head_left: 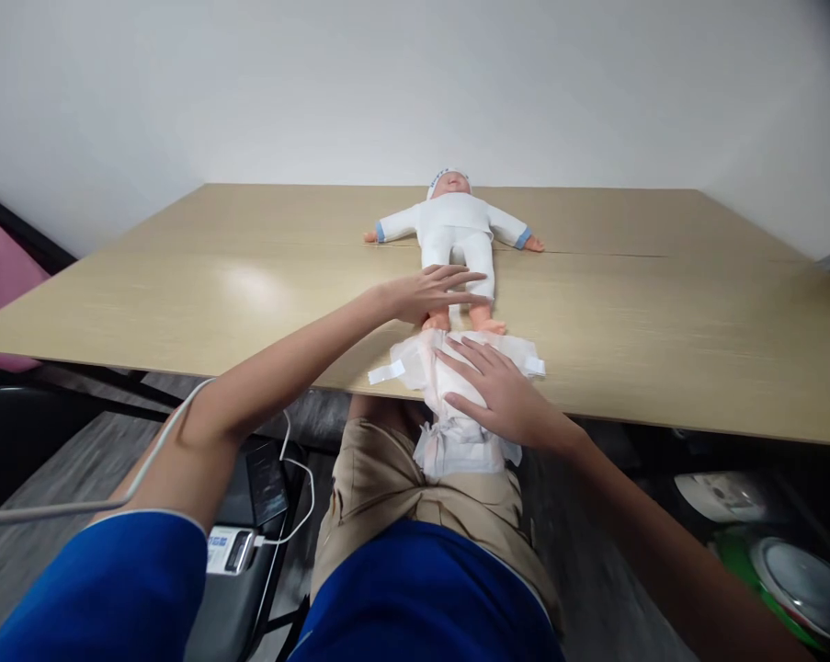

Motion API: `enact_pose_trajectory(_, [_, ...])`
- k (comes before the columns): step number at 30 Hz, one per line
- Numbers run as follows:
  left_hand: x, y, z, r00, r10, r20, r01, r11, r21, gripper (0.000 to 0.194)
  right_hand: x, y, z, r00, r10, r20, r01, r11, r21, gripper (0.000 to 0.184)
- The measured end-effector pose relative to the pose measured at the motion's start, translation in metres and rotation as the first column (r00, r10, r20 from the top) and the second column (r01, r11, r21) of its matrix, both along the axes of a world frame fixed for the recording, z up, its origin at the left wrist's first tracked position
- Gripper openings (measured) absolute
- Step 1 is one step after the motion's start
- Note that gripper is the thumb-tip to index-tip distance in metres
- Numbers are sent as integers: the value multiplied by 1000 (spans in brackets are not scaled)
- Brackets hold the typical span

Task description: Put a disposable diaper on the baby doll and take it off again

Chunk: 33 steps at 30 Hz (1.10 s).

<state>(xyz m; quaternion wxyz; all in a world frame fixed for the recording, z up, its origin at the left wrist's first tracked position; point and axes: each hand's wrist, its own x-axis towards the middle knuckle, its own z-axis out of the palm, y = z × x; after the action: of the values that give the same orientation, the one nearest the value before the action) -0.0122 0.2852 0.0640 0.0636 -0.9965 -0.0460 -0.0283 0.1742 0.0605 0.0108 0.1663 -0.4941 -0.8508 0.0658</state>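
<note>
A baby doll [454,216] in white clothes with blue cuffs and a white cap lies on its back on the table, arms spread, feet towards me. Over its lower legs is my left hand [438,292], fingers stretched and apart; whether it touches them I cannot tell. An unfolded white diaper [466,450] lies at the table's front edge just below the doll's feet, its tabs out to both sides and its near end hanging over my lap. My right hand [498,391] rests flat on the diaper with spread fingers.
The wooden table [249,303] reaches back to a pale wall. On a dark chair [232,625] at lower left lie a phone [267,483] and a white power bank [230,552] with a cable. Under the table at right is a green-rimmed container [804,588]. Another cable [153,460] crosses my left arm.
</note>
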Motion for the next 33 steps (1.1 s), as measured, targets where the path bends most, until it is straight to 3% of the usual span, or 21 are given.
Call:
enact_pose_trajectory(5, [18,7,4,991,-108,-79,109,994,13,114,-1,-1,0,1000,0,-2,0,1000,-6,70])
enact_pose_trajectory(8, [24,5,2,992,-128,-8,128,992,-7,93,-1,-1,3,1000,10,-21,-10,1000,-22,71])
enact_pose_trajectory(12, [29,1,0,982,-136,134,142,989,-40,41,1,3,6,999,33,-20,-34,998,-44,72])
enact_pose_trajectory(16, [33,1,7,976,-137,170,147,988,-45,32,6,11,6,999,52,-12,-52,996,-67,74])
enact_pose_trajectory(20, [35,8,25,946,-134,294,197,960,-197,34,11,21,6,997,79,-15,-81,990,-113,74])
enact_pose_trajectory(26, [35,17,68,913,-29,407,198,904,-379,37,14,45,8,993,116,8,-114,986,-122,77])
enact_pose_trajectory(33, [33,38,103,854,43,518,290,788,-544,37,19,107,-3,996,63,59,-63,998,3,72])
